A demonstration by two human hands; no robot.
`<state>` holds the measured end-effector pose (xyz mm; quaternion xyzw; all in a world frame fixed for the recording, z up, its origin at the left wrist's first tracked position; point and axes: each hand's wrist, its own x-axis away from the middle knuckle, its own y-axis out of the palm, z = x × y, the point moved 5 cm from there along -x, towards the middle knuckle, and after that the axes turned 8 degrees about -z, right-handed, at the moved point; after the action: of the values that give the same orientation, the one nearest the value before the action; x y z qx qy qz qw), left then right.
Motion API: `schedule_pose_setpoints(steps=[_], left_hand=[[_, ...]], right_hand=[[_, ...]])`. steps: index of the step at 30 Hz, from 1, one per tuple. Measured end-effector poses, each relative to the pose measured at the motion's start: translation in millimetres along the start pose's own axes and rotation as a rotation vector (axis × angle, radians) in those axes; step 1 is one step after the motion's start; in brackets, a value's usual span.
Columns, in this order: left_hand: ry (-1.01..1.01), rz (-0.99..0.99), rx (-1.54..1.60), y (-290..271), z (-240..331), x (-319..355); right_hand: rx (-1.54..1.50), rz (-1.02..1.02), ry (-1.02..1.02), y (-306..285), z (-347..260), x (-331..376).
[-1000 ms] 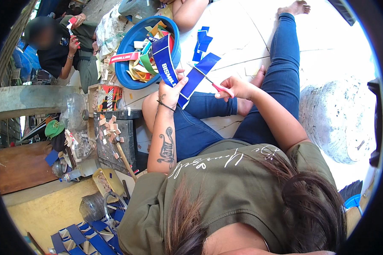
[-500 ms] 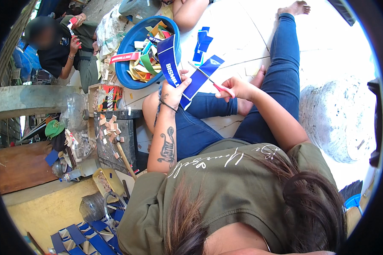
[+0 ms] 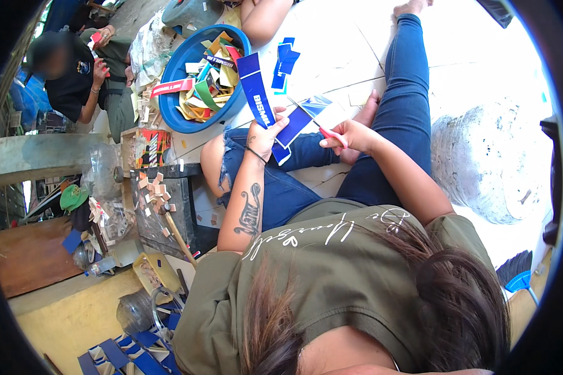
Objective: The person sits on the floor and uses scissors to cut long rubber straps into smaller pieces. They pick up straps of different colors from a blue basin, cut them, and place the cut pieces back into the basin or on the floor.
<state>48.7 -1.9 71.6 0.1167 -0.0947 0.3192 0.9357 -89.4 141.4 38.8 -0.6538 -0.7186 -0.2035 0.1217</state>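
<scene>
The left hand [image 3: 266,134] grips blue strips between thumb and fingers: one long printed strip [image 3: 250,81] reaches far, overlapping the right rim of a blue tub [image 3: 169,72] in view, and a plain blue strip [image 3: 292,128] angles off to the right. The right hand [image 3: 351,137] is closed around the red handles of scissors [image 3: 335,140], whose blades lie across the plain strip—how wide they are parted, I cannot tell. Coloured scraps [image 3: 207,94] fill the tub; more blue pieces [image 3: 286,60] lie on the floor [image 3: 334,47] to its right. At left, small wooden blocks [image 3: 156,190] sit on a dark surface [image 3: 145,219]—near a wooden handle [image 3: 180,236]. Far left, another person [image 3: 69,81] holds something red and white [image 3: 96,45].
</scene>
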Motion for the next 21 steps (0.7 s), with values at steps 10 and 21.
schedule_pose_setpoints(steps=[10, 21], left_hand=[[-0.011, 0.010, 0.057, -3.2, -10.6, 0.0], [-0.047, -0.053, -0.094, -6.0, -8.2, 0.9]], right_hand=[[0.100, 0.050, 0.085, -2.1, 3.7, 0.7], [-0.047, -0.061, 0.081, -0.2, 13.3, -5.9]])
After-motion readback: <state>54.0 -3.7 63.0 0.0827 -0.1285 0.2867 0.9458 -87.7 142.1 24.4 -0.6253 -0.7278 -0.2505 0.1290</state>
